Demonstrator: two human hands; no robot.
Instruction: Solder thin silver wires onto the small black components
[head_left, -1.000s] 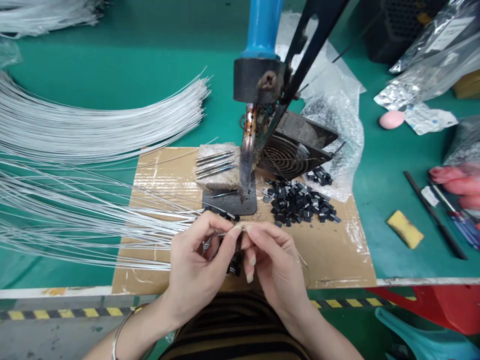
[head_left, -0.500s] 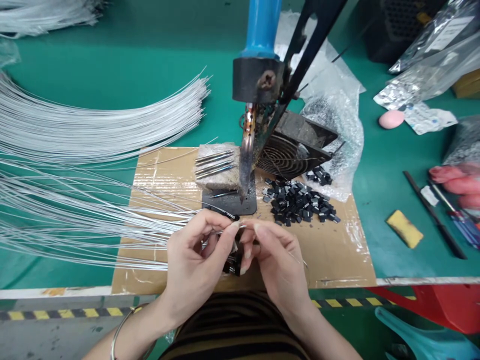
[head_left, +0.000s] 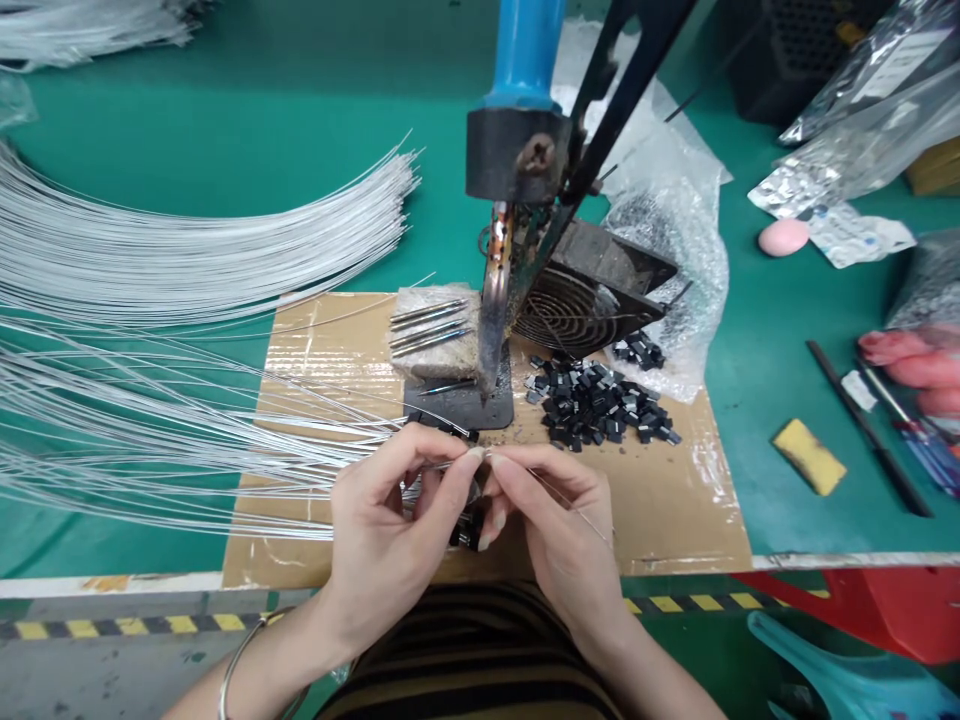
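Note:
My left hand is closed in a pinch, thumb against forefinger, on a thin white wire whose end is mostly hidden by the fingers. Its fingertips almost meet those of my right hand, also pinching, from which a fine silvery strand trails over the palm side. White wires run in from the left beneath my left hand. Below the fingertips sit black connector pieces, partly covered. Just above both hands points the tip of a soldering iron, mounted on a stand.
Small black connectors lie heaped on the cardboard at right, by a dark fan. Metal tips rest on a block. A wire bundle lies at left; a yellow sponge and black rod at right.
My right hand's fingertips have closed further together and shifted slightly, and the strand trailing from it shows more. The left hand keeps its pinch nearly in place.

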